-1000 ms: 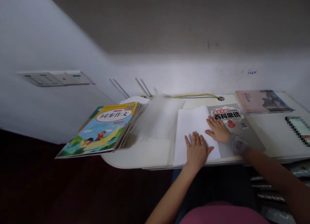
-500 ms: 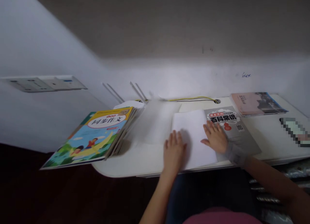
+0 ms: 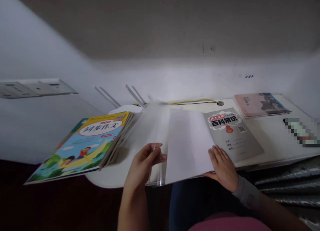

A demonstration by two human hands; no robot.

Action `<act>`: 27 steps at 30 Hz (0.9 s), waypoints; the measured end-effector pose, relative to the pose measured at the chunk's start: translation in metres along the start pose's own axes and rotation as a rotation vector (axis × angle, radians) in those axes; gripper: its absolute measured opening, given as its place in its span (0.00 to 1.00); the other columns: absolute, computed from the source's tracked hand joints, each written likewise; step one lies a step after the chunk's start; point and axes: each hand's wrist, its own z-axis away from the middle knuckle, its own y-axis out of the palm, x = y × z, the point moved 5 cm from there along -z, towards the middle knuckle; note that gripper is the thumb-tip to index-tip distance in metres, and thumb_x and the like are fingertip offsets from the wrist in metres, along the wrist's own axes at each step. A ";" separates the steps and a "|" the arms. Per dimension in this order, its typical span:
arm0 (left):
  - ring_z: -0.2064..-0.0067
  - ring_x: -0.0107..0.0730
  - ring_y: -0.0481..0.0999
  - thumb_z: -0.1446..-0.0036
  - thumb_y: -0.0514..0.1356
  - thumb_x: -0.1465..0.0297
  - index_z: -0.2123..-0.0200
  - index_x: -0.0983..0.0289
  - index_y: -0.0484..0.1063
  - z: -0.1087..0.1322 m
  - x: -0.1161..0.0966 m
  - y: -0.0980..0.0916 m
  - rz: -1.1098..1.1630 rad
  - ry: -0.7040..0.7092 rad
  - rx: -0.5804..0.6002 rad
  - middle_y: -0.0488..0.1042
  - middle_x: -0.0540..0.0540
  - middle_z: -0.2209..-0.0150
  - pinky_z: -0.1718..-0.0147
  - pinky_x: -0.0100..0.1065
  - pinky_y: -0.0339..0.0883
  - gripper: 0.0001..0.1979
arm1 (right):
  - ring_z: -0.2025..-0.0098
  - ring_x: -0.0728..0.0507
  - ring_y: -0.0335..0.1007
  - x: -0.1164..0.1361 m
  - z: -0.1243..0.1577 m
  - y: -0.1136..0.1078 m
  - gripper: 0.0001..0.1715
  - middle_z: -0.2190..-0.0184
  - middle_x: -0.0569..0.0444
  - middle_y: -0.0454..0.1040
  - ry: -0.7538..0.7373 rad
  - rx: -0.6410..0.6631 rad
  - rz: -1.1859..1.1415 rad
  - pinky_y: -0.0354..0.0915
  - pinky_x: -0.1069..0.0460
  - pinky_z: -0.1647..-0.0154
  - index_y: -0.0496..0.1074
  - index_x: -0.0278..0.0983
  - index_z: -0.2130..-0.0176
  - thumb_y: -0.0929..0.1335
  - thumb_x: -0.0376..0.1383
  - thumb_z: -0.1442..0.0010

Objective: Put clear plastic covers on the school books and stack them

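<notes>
- White page [image 3: 190,144]: lying flat at the lower centre of the frame, beside the grey booklet cover [image 3: 231,134]; whether they are joined, I cannot tell.
- Left hand [image 3: 143,161]: apparently pinching clear film [image 3: 153,131] between thumb and fingers, left of the page.
- Right hand [image 3: 223,167]: resting unclenched on the page's lower right edge.
- Step: the person, in my judgement, is handling the film's edge while steadying the page.
- Next move: probably calling for firm right-hand pressure and even film tension.
- Surface: the white table [image 3: 271,134] is supporting a book stack [image 3: 97,141] at left and a pink book [image 3: 252,104] at right.
- Room: a yellow cable [image 3: 192,101] is running along the wall [image 3: 175,74].
</notes>
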 end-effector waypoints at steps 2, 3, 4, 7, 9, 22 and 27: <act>0.75 0.30 0.74 0.59 0.65 0.60 0.66 0.64 0.70 0.017 -0.023 0.004 0.082 0.047 -0.050 0.69 0.47 0.77 0.69 0.35 0.71 0.17 | 0.37 0.33 0.49 -0.002 0.002 -0.005 0.39 0.40 0.34 0.58 -0.028 0.005 -0.116 0.52 0.37 0.38 0.57 0.28 0.39 0.69 0.35 0.47; 0.74 0.31 0.74 0.58 0.65 0.60 0.67 0.63 0.70 0.025 -0.034 0.008 0.101 0.083 -0.060 0.70 0.47 0.76 0.68 0.35 0.71 0.16 | 0.37 0.36 0.51 -0.005 0.003 -0.008 0.37 0.40 0.37 0.58 -0.037 0.010 -0.203 0.53 0.38 0.38 0.57 0.30 0.39 0.66 0.32 0.46; 0.73 0.32 0.75 0.57 0.64 0.60 0.67 0.63 0.71 0.033 -0.044 0.015 0.115 0.131 -0.052 0.71 0.49 0.76 0.67 0.36 0.71 0.16 | 0.38 0.38 0.54 -0.008 0.005 -0.012 0.35 0.40 0.40 0.60 -0.036 0.016 -0.309 0.55 0.40 0.39 0.57 0.32 0.39 0.63 0.29 0.46; 0.61 0.40 0.76 0.47 0.55 0.52 0.57 0.63 0.70 0.047 -0.066 0.049 0.135 0.347 0.141 0.75 0.55 0.67 0.56 0.44 0.69 0.23 | 0.45 0.41 0.65 -0.029 0.008 -0.022 0.31 0.47 0.48 0.70 0.056 0.024 -0.657 0.61 0.43 0.44 0.64 0.38 0.43 0.59 0.28 0.45; 0.50 0.44 0.72 0.43 0.46 0.48 0.47 0.63 0.65 0.047 -0.068 0.080 0.008 0.528 0.327 0.73 0.61 0.54 0.48 0.46 0.63 0.31 | 0.53 0.40 0.71 -0.051 0.010 -0.026 0.23 0.56 0.50 0.76 0.196 0.030 -0.825 0.66 0.43 0.49 0.71 0.38 0.50 0.61 0.32 0.44; 0.34 0.57 0.42 0.44 0.49 0.48 0.36 0.60 0.49 -0.030 0.011 0.179 -1.365 0.991 0.267 0.45 0.64 0.34 0.43 0.62 0.40 0.37 | 0.72 0.46 0.70 -0.173 -0.015 -0.048 0.27 0.73 0.53 0.74 0.573 -0.234 -0.809 0.65 0.53 0.72 0.71 0.35 0.65 0.63 0.56 0.46; 0.34 0.53 0.44 0.43 0.48 0.49 0.36 0.59 0.50 -0.035 0.019 0.182 -1.344 0.934 0.338 0.47 0.62 0.34 0.42 0.60 0.41 0.36 | 0.79 0.48 0.62 -0.203 -0.057 -0.057 0.28 0.82 0.57 0.67 0.523 -0.289 -0.497 0.56 0.54 0.78 0.68 0.35 0.72 0.60 0.57 0.45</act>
